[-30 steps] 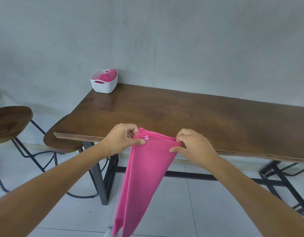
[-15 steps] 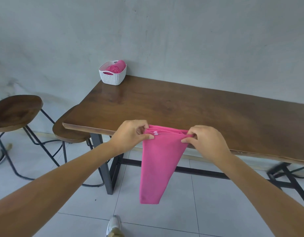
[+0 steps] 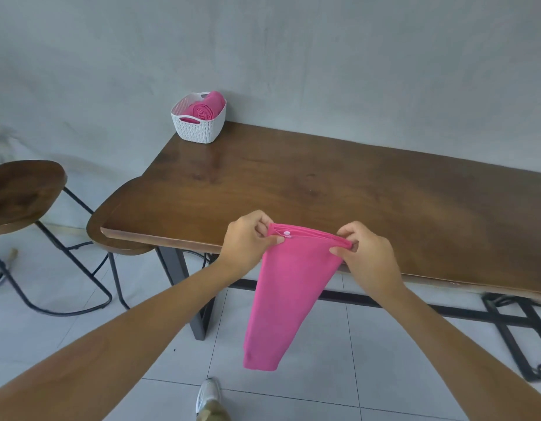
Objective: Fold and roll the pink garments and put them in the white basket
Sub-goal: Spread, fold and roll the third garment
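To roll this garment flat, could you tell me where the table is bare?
The visible table is bare apart from the white basket in its far left corner. The near edge is crowded: the left hand and right hand hold the pink garment there.

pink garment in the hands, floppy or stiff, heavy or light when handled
Probably floppy: the pink garment hangs limp below the left hand and right hand pinching its top edge. Likely light, since fingertip pinches carry it.
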